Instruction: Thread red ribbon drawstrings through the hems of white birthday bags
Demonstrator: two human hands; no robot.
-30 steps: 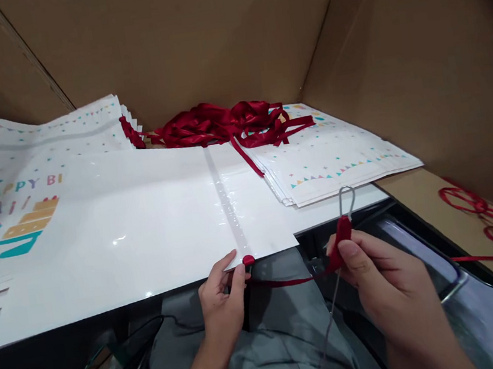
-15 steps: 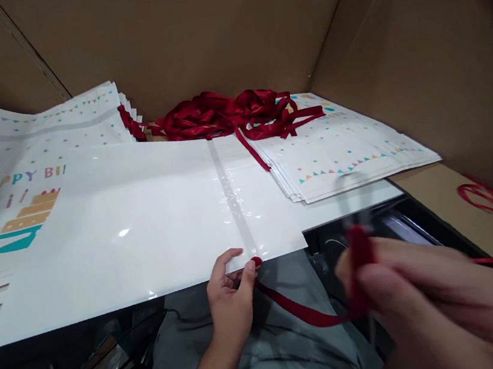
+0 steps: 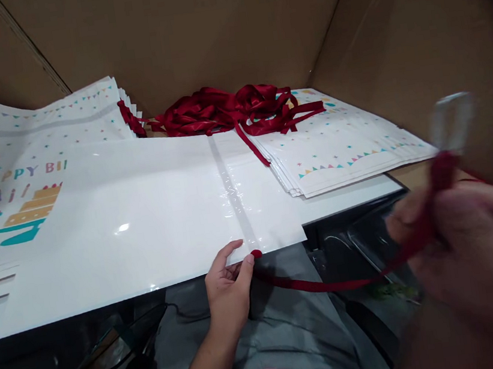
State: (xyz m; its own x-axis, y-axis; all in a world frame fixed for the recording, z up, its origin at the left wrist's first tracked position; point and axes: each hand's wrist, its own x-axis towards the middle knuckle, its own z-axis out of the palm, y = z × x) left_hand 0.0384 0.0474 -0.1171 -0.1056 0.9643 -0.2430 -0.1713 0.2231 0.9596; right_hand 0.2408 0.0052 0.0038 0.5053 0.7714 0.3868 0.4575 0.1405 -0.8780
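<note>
A flat white paper bag (image 3: 133, 217) lies on the table with its near edge toward me. My left hand (image 3: 229, 286) pinches that edge beside the glossy seam, next to a red ribbon knot (image 3: 256, 254) at the hole. From the knot a dark red ribbon (image 3: 332, 285) runs right to my right hand (image 3: 477, 251). That hand is blurred and closed on the ribbon and on a metal wire threading hook (image 3: 449, 118) that sticks up above it.
A tangle of red ribbons (image 3: 228, 111) lies at the back of the table. Printed birthday bags are stacked at the left (image 3: 18, 178) and right (image 3: 341, 148). Cardboard walls (image 3: 413, 35) enclose the back and right. Cables (image 3: 126, 345) hang under the table edge.
My right hand has swung up and to the right with the hook, pulling the ribbon longer through the bag's edge. My left hand has stayed at the knot.
</note>
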